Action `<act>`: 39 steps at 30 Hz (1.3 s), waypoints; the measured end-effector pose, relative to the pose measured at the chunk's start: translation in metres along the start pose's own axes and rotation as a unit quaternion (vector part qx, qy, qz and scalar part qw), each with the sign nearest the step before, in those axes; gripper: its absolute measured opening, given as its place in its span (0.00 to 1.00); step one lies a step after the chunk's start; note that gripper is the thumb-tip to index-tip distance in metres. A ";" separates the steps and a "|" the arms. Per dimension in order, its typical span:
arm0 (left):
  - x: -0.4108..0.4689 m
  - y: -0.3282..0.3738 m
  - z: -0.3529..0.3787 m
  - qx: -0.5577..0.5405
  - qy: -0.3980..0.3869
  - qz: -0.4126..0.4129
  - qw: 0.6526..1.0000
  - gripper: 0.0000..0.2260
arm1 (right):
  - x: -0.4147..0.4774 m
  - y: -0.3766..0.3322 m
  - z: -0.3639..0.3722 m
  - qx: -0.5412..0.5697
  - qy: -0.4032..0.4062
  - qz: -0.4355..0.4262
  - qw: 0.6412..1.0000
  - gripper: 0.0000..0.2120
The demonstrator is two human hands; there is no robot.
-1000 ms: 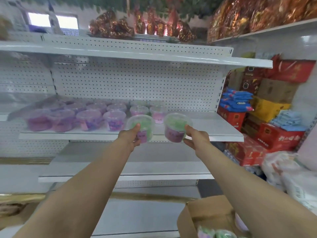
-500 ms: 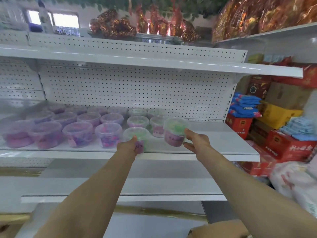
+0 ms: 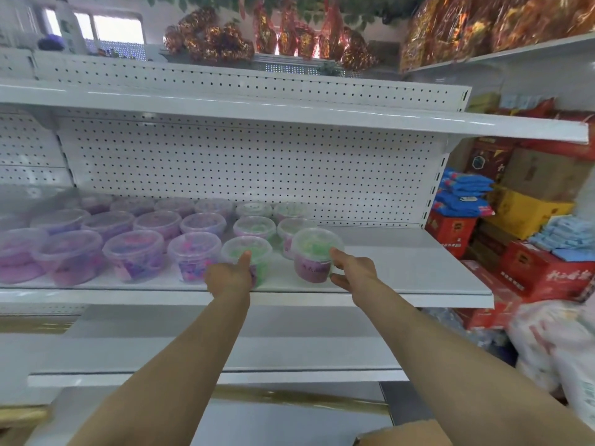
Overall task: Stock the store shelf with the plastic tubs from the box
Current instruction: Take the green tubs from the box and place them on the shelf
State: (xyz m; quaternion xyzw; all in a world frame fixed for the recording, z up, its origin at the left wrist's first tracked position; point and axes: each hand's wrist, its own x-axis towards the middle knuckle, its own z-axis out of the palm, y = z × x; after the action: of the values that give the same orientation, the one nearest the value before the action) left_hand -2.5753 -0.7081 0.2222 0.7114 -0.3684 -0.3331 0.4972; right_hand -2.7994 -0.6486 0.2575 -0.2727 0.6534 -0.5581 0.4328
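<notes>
Head view: purple tubs [image 3: 135, 255] crowding shelf [image 3: 402, 278] left of both hands' tubs.

A single head-worn wide-angle camera faces a white store shelf [image 3: 402, 278] at close range, looking forward and slightly down along both outstretched arms; the shelf's front edge crosses mid-frame, its right end near stacked cartons [image 3: 528, 262].

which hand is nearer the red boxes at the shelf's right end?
Right. The right hand holds a green-lidded tub toward the shelf's right half, closer to the red boxes. The left hand grips another tub farther left.
</notes>
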 end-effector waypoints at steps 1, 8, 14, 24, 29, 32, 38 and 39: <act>-0.003 0.001 0.002 0.001 0.014 0.054 0.998 0.26 | 0.001 0.001 0.002 -0.004 -0.002 0.001 1.000 0.15; -0.004 0.007 0.001 0.132 -0.030 0.287 0.948 0.14 | 0.006 0.005 0.014 -0.023 -0.017 0.001 1.000 0.15; 0.005 -0.005 0.000 0.157 -0.063 0.295 0.940 0.15 | 0.015 0.022 0.026 -0.195 0.029 -0.097 0.976 0.19; 0.008 -0.008 0.005 0.150 -0.045 0.296 0.942 0.10 | 0.027 0.040 0.033 -0.386 -0.044 -0.384 0.838 0.20; 0.007 -0.004 0.002 0.153 -0.041 0.291 0.943 0.08 | 0.026 0.033 0.037 -0.397 -0.040 -0.390 0.830 0.19; 0.006 -0.003 0.002 0.163 -0.046 0.284 0.944 0.08 | 0.022 0.032 0.040 -0.409 -0.038 -0.377 0.830 0.18; 0.000 0.006 -0.003 0.250 -0.053 0.297 0.920 0.13 | 0.003 0.018 0.039 -0.496 -0.064 -0.347 0.794 0.23; -0.003 0.009 -0.005 0.265 -0.059 0.297 0.916 0.16 | -0.002 0.014 0.036 -0.503 -0.062 -0.349 0.788 0.25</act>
State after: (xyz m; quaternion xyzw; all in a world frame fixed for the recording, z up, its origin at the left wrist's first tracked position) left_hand -2.5745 -0.7057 0.2322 0.6543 -0.6658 -0.1014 0.3439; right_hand -2.7657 -0.6618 0.2440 -0.6956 0.6736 -0.2449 0.0498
